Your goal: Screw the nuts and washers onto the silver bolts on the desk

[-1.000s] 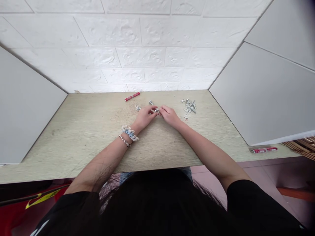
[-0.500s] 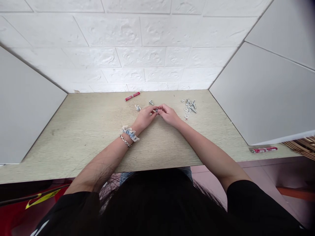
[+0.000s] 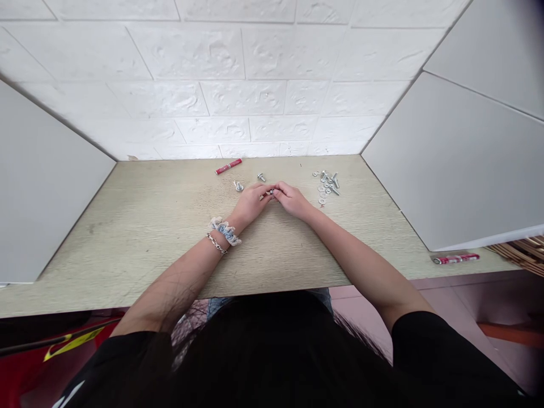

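My left hand [image 3: 251, 203] and my right hand [image 3: 292, 200] meet over the middle of the wooden tabletop [image 3: 272, 249]. Their fingertips pinch a small metal bolt [image 3: 272, 192] between them, mostly covered by the fingers; whether a nut or washer is on it I cannot tell. Just beyond my left hand lie two other bolts, one bolt [image 3: 261, 177] near the fingers and one bolt [image 3: 238, 186] beside the knuckles. Off to the right of my right hand is a loose group of several bolts [image 3: 335, 181], nuts and flat washers [image 3: 322, 201].
A red marker-like tube [image 3: 228, 166] lies near the white brick-pattern wall [image 3: 225, 136]. Another red tube [image 3: 457, 259] rests at the right front edge by a wicker basket [image 3: 521, 254]. Grey-white panels stand at the left [image 3: 46, 187] and right [image 3: 450, 158].
My right hand has shifted very slightly to the right, its fingers closing a little on the small bolt. The loose hardware on the table has not moved.
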Demonstrator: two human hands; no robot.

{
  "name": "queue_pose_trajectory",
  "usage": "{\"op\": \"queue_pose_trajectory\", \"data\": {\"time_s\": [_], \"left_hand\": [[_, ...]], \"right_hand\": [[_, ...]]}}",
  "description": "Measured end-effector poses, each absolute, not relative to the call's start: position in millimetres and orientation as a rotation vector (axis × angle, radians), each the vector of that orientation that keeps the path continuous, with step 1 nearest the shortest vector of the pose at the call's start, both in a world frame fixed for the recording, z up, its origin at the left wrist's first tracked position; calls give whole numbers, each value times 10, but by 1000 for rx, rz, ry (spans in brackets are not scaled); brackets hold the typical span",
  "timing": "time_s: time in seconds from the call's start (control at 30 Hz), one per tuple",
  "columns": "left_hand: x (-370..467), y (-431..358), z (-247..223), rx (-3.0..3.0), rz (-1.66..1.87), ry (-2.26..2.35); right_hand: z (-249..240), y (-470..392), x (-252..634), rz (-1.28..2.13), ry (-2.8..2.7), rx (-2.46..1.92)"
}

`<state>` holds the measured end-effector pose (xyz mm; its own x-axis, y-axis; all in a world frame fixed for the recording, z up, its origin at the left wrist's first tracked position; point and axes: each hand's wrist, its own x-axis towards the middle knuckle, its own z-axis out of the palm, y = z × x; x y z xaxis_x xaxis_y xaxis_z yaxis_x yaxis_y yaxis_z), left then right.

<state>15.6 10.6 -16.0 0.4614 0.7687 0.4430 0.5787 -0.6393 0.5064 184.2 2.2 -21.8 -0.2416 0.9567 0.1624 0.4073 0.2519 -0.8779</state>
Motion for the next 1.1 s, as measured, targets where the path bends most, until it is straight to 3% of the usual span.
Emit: {"op": "queue_pose_trajectory", "data": {"time_s": [1.1], "left_hand": [[159, 82, -136, 2397, 932, 1162]], "right_hand": [[-228, 56, 1861, 1116, -1636, -1173]]}}
